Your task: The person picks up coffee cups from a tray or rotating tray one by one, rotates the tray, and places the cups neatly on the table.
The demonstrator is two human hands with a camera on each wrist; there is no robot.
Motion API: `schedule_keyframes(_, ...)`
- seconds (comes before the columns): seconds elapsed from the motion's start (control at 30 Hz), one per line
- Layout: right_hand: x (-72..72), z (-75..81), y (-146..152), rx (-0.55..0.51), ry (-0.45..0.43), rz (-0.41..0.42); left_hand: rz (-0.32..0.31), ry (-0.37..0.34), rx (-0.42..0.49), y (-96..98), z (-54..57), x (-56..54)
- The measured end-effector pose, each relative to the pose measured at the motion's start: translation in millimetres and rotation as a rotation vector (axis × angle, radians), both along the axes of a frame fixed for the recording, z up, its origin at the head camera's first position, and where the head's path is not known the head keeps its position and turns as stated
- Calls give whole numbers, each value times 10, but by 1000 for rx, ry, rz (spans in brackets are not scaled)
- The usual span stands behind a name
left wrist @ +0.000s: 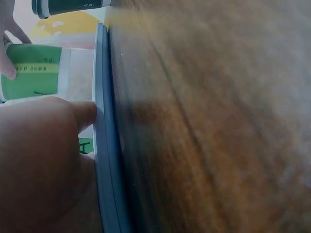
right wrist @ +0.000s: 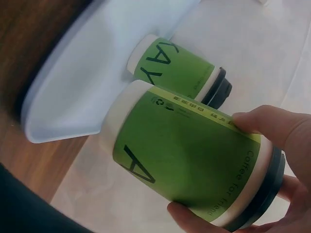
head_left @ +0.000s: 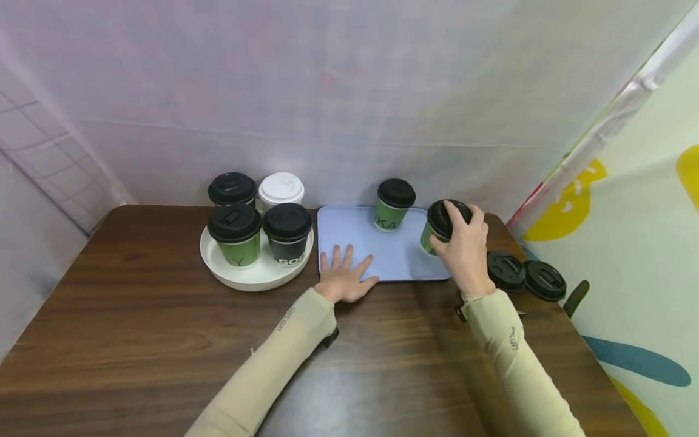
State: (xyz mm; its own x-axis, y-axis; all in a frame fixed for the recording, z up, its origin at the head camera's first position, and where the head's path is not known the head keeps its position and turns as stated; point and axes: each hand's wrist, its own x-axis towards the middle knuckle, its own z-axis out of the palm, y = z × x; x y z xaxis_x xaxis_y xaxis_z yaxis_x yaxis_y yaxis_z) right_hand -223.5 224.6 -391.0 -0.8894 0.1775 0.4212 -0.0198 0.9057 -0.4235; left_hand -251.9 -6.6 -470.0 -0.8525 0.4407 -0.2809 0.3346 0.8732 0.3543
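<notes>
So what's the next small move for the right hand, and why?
I'd probably settle the held cup on the tray's right end. The right hand grips it near the lid, its base showing by that end, contact unclear. Another cup stands on the tray, and the left hand lies spread at the near edge.

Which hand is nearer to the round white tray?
Left. The left hand lies at the near edge of the blue tray, just right of the round white tray; the right hand grips a green cup farther right.
</notes>
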Motion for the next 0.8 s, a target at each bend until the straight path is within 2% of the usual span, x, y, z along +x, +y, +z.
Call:
schedule_keyframes(0.47, 267, 12, 1, 14, -18, 9, -7, -18, -21, 12, -45, -54)
schedule_keyframes(0.8, 411, 35, 1, 70, -45, 4, -13, -6, -17, -3, -14, -16)
